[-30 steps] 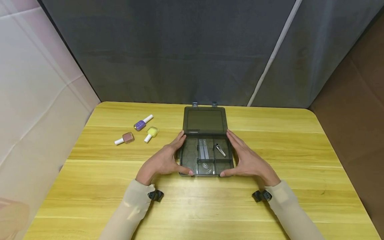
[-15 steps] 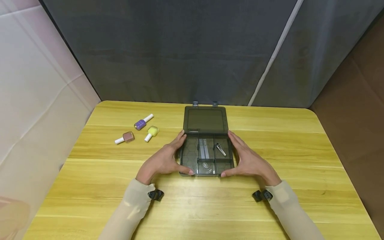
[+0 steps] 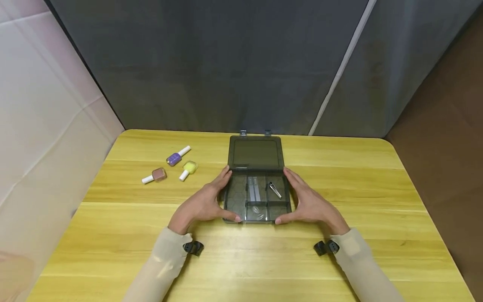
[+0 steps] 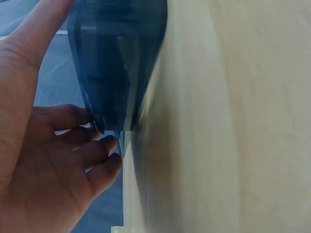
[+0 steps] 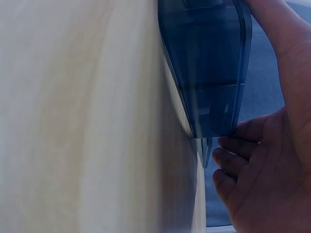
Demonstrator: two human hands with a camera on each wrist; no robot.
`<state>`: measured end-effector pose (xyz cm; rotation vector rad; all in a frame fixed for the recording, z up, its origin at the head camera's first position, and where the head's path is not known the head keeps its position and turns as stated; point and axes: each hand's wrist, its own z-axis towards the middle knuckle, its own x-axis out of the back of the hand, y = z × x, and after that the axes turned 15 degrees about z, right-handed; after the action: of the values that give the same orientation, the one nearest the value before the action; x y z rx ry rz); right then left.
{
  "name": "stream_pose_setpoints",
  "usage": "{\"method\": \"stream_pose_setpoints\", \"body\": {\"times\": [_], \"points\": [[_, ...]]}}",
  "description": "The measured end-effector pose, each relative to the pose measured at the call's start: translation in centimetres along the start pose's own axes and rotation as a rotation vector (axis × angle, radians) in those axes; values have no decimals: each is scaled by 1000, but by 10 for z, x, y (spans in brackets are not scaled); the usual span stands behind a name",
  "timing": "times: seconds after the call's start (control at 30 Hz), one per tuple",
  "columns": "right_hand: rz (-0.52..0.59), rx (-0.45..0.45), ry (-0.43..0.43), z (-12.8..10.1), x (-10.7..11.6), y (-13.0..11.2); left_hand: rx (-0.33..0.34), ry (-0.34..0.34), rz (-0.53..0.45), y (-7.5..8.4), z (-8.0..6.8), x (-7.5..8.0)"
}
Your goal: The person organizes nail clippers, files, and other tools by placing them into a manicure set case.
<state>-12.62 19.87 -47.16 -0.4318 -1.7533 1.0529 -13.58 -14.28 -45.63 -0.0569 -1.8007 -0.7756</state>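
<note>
A dark translucent compartment box (image 3: pixel 235 197) lies on the table with its lid (image 3: pixel 255 153) folded back. On the box's left side, my left hand (image 3: pixel 201 203) grips it, thumb at the front corner and fingers toward the hinge. My right hand (image 3: pixel 311 204) holds the opposite side in the same way. Inside, a silver nail clipper (image 3: pixel 275 190) lies in the upper right compartment. Pale flat strips (image 3: pixel 253 188) fill part of the middle one, and small clear pieces (image 3: pixel 258 211), too faint to identify, are in front of them. Both wrist views show fingertips at the box's far corners.
Three nail polish bottles with white caps lie left of the box: purple (image 3: pixel 174 159), yellow (image 3: pixel 190 167) and brownish pink (image 3: pixel 159 174). The wooden table (image 3: pixel 241 268) ends at a dark curtain (image 3: pixel 211 67) behind the box.
</note>
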Motion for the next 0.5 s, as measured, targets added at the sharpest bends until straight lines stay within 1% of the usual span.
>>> {"method": "stream_pose_setpoints", "body": {"times": [0.1,0.23,0.37,0.5], "points": [[8,-9,4,0,-1,-1,-5,27,15,0,0,2],[8,-22,10,0,-1,1,16,104,36,0,2,4],[5,-13,9,0,-2,1,68,215,32,-2,3,6],[11,5,9,1,-2,0,104,356,6,-4,2,9]]}}
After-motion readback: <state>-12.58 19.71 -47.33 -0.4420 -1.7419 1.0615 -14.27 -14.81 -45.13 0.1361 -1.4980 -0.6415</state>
